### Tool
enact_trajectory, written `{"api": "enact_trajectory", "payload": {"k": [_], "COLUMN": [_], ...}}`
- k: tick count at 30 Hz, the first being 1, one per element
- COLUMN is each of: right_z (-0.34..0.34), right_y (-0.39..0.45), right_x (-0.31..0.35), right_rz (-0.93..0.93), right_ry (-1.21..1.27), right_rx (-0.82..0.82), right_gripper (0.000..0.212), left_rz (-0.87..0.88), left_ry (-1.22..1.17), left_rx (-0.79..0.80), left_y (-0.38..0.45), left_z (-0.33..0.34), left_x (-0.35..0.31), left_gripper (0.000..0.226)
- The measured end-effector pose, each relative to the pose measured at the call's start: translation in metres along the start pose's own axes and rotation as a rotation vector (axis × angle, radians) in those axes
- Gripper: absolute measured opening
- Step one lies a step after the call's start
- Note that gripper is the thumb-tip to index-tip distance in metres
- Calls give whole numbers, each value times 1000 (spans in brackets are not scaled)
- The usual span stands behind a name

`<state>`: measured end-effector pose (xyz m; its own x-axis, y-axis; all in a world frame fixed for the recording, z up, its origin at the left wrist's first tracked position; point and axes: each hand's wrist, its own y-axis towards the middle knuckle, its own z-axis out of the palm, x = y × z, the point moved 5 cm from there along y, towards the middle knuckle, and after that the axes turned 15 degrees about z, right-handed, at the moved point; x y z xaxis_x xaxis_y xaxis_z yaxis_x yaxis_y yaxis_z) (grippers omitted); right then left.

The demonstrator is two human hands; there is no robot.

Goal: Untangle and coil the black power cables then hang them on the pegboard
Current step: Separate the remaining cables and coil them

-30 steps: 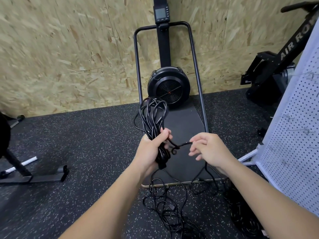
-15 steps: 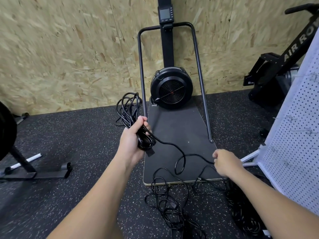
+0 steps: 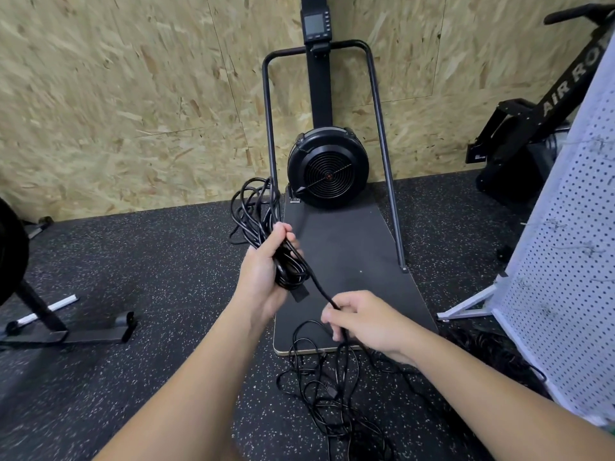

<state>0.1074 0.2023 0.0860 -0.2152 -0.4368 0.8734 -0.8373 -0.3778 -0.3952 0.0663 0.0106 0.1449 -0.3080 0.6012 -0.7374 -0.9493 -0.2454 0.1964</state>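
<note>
Left hand [image 3: 263, 277] at 12 o'clock, grip wrapped tight round the coil [image 3: 256, 221]. Right hand [image 3: 366, 321] at 3 o'clock pinches the cable [image 3: 319, 291] running off it. Loose tangle [image 3: 326, 394] on the floor at 6, pegboard [image 3: 565, 261] far right.

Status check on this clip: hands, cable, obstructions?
Left hand grips coiled cable. Right hand pinches the loose run. Tangled slack on floor; pegboard unused.
</note>
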Motion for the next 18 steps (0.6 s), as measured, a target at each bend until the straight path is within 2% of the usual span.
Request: {"api": "enact_trajectory", "payload": {"k": [3,6,10,12,14,16,18], "right_z": [-12,-26,-30,-36,-38,-36,-32], "right_y": [2,0,-2,-2,-1,4,8], "right_x": [-1,8,16,15,8,-12,-33], "right_rz": [-40,-102,-170,-194,-167,-47,44], "right_ry": [184,41,-122,-151,-271,-449,-484], "right_rx": [-18,-155,-229,-256,-252,-213,-74], "right_gripper": [24,26,22,17,19,19,11], "left_rz": [21,29,7,-4,-24,-23,12], "left_ry": [-49,-15,197,187,29,-85,-83], "left_rx": [-31,1,22,10,-36,-47,-49], "left_y": [3,-1,-9,-9,-5,1,4], "left_z": [-5,2,10,14,17,16,12], "left_x": [-4,-4,-2,-4,-11,-21,-27], "left_gripper": [15,22,29,32,31,30,29]}}
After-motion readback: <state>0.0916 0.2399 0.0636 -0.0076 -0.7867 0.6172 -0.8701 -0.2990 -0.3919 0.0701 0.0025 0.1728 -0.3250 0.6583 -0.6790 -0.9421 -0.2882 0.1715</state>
